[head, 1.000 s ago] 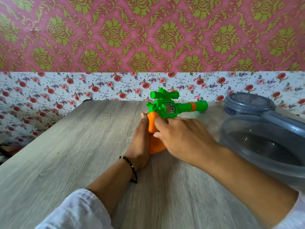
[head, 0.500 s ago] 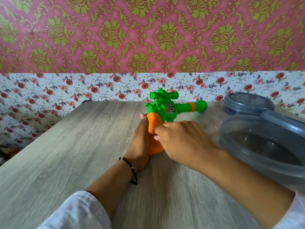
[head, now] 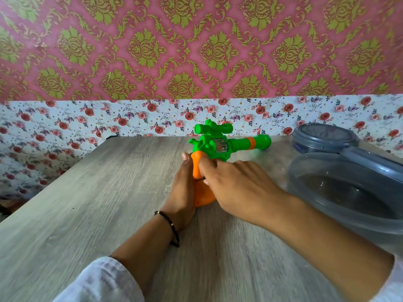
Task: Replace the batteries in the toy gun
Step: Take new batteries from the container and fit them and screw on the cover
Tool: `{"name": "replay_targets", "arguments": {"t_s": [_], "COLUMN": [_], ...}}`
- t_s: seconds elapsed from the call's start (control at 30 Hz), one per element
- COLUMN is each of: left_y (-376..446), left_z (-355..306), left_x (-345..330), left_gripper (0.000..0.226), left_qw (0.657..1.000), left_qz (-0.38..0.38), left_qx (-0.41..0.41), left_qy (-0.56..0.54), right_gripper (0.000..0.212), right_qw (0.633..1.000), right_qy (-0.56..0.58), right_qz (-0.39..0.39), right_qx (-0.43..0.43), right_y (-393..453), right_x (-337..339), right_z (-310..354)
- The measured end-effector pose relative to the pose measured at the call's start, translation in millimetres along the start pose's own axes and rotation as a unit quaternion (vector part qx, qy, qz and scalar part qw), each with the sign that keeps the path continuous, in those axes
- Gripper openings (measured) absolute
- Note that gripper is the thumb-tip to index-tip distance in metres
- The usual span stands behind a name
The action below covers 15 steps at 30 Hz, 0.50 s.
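Observation:
A toy gun (head: 220,144) with a green body, a green barrel pointing right and an orange grip lies on the wooden table (head: 91,203). My left hand (head: 182,188) rests along the left side of the orange grip, thumb up against it. My right hand (head: 237,188) covers the grip from the right, its thumb and fingers curled on the orange part. A thin dark seam shows on the grip by my right thumb. No batteries are visible.
A large grey translucent plastic tub (head: 340,192) stands at the right, with its lid (head: 325,136) lying behind it. A floral-papered wall runs along the table's far edge. The table's left edge drops off at the left.
My right thumb has shifted a little down the orange grip, and a dark seam now shows there. The gun and my left hand have stayed in place.

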State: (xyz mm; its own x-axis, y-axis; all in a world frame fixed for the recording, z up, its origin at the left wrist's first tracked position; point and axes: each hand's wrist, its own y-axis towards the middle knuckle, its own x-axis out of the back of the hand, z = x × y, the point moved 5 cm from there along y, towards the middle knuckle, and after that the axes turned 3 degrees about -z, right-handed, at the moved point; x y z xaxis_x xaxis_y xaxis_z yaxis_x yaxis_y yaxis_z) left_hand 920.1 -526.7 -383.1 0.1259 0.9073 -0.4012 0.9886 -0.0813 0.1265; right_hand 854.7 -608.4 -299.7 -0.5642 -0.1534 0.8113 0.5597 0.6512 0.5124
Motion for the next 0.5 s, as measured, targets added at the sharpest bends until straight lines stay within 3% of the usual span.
{"name": "replay_targets", "arguments": {"t_s": [0.13,0.3,0.5], "left_y": [-0.5,1.4,-0.3], "left_z": [-0.9,-2.3,-2.2], "left_x": [-0.2,5.1,5.7], "left_gripper": [0.054,0.045,0.061], "left_qw": [1.000,0.995,0.994], "left_qz": [0.001,-0.022,-0.036], "left_qx": [-0.017,-0.060,-0.053], "left_qy": [0.011,0.072,0.089], "right_gripper": [0.032,0.030,0.025], "right_qw": [0.997,0.993,0.993], "right_qy": [-0.071,-0.084,-0.098], "right_qz": [-0.001,-0.083,-0.068], "right_qx": [-0.009,-0.010,-0.028], "right_y": [1.0,0.4,-4.7], "right_x": [0.3,4.9,1.7], "right_z": [0.1,3.2,1.0]}}
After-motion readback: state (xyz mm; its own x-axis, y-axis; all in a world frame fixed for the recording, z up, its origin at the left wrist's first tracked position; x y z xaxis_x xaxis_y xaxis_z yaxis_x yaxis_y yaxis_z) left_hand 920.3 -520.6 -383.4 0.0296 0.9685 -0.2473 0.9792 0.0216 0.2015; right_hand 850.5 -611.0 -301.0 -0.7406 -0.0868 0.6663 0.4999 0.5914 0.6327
